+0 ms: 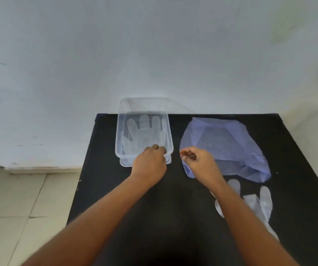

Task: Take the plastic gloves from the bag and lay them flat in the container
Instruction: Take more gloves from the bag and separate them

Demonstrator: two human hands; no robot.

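A clear plastic container [120, 131] stands at the far left of the black table [165, 208]. One transparent plastic glove [143, 131] lies flat inside it, fingers pointing away from me. My left hand [150, 162] is at the container's near rim, fingers curled down onto the glove's cuff end. A purple plastic bag [225, 144] lies crumpled to the right of the container. My right hand [198, 160] is at the bag's near left edge, thumb and forefinger pinched together there. A second glove [259, 202] lies on the table nearer to me, partly hidden by my right forearm.
The table's far edge meets a pale wall [154, 54]. Left of the table is a tiled floor [20, 208]. A second clear tray or lid [125, 163] seems to sit under the container.
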